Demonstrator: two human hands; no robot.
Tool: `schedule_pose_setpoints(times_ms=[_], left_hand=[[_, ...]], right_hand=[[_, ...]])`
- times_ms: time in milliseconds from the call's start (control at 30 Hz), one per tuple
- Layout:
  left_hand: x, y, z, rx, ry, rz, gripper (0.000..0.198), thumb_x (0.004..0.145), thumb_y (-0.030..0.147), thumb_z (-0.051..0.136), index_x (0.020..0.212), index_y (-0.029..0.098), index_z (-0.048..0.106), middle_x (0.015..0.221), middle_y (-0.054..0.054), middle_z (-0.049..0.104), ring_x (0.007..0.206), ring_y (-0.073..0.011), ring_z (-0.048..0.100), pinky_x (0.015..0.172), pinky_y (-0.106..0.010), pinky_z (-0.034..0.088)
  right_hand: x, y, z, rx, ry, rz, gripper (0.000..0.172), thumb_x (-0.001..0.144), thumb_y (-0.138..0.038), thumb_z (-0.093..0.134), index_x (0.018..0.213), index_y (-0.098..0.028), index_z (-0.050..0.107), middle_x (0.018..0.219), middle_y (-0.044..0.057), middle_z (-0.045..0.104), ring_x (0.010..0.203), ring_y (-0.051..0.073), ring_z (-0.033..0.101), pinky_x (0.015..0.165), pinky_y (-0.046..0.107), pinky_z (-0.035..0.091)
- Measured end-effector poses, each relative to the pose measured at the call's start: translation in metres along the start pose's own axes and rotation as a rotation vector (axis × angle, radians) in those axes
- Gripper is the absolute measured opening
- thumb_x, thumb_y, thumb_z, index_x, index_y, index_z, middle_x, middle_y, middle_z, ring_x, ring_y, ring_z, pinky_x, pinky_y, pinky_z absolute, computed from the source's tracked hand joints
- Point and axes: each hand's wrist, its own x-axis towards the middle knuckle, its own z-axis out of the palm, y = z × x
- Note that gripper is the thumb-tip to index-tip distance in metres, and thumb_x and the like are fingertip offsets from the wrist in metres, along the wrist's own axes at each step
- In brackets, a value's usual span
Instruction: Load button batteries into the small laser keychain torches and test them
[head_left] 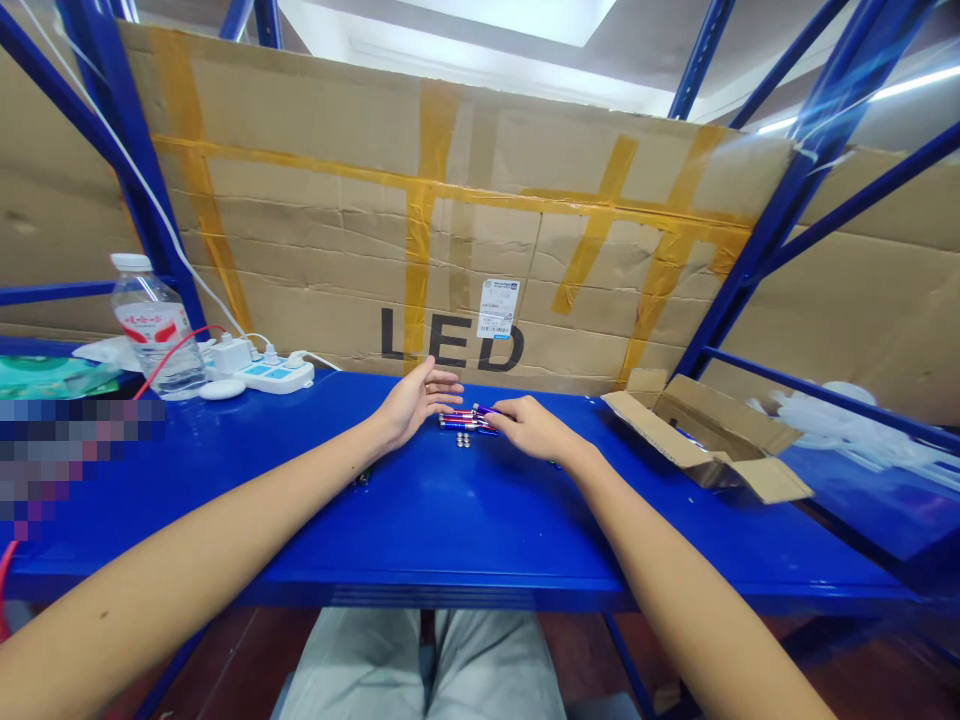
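A small pile of red-and-blue batteries (463, 418) lies on the blue shelf top (450, 520), near the cardboard backing. A few small silver button cells (464, 439) lie just in front of the pile. My left hand (417, 397) rests to the left of the batteries with fingers spread and palm turned inward, holding nothing. My right hand (529, 425) lies to the right of the pile, its fingers curled and pinching the end of a battery.
A water bottle (155, 326), a white power strip (270, 373) with plugs and a white puck stand at the back left. An open cardboard box (705, 440) sits to the right. A taped cardboard sheet (480, 230) marked LED walls the back.
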Motion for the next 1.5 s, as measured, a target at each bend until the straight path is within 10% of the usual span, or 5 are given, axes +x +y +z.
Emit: schedule_pose_setpoints(times_ms=[1500], left_hand=[[0.0014, -0.0033, 0.0028, -0.043, 0.086, -0.009, 0.058, 0.098, 0.048, 0.038, 0.080, 0.004, 0.071, 0.089, -0.022, 0.071, 0.088, -0.0246, 0.068, 0.092, -0.037, 0.052]], right_hand=[[0.0006, -0.0018, 0.0004, -0.102, 0.026, 0.006, 0.033, 0.097, -0.034, 0.047, 0.073, -0.016, 0.062, 0.075, 0.006, 0.067, 0.064, 0.014, 0.051, 0.060, 0.028, 0.027]])
